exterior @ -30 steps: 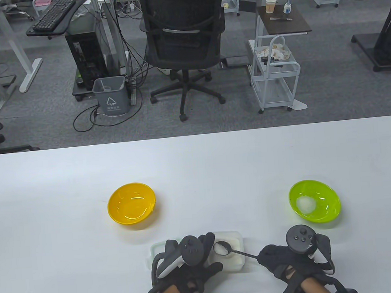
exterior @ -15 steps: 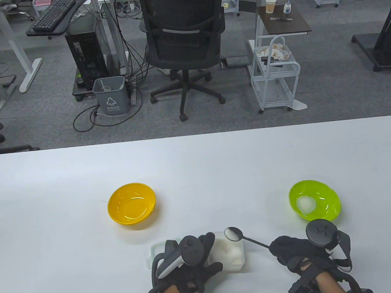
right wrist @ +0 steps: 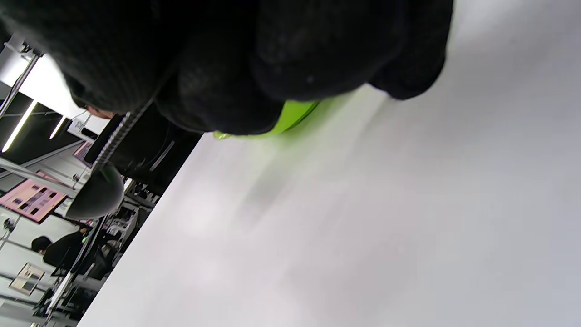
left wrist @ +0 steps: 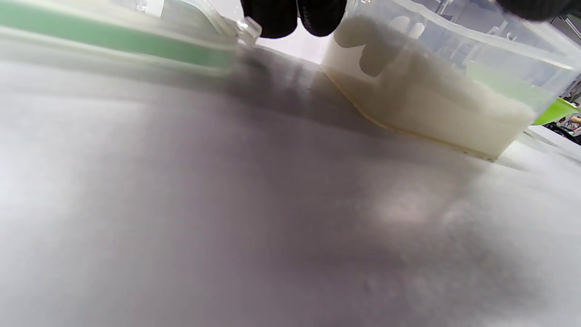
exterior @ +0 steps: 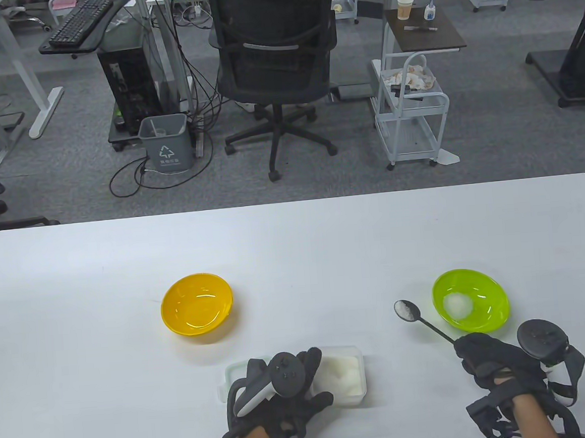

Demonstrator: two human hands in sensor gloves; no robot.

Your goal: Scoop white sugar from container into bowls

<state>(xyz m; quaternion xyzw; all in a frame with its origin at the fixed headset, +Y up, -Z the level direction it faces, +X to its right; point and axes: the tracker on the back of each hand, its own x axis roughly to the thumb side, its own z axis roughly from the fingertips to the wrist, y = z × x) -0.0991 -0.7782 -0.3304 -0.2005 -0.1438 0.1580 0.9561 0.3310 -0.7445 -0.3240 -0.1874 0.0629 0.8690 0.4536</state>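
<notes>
the only sign i can make out is a white recycling-arrows symbol on the grey bin (exterior: 165, 142) on the floor beyond the table's far edge. small lines of print sit under it, too tiny to read. nothing on the table carries any lettering.

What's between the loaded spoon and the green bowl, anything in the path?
Nothing visible. The spoon, gripped by the right hand, hangs just left of the green bowl, with only bare table under the gap. The yellow bowl and sugar container sit well left.
</notes>
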